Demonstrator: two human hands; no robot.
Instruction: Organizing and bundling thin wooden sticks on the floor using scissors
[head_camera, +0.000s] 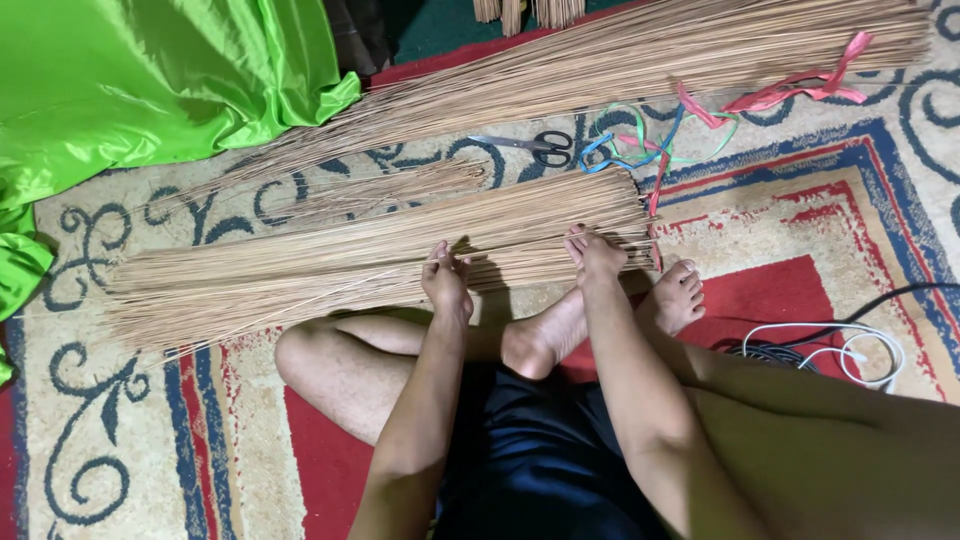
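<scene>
Both hands are pinching thin sticks in the nearer bundle of palm-leaf ribs (380, 255), which is lying across the patterned carpet (880, 210) just before the crossed legs. The left hand (446, 282) and right hand (594, 254) are each gripping strands near its blunt end, while scissors (528, 146) and coloured ribbons (690, 125) are lying beyond.

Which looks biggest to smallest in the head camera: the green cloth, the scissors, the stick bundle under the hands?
1. Stick bundle, though the green cloth runs out of frame, so these two are unsure.
2. Green cloth.
3. Scissors, clearly smallest.
</scene>
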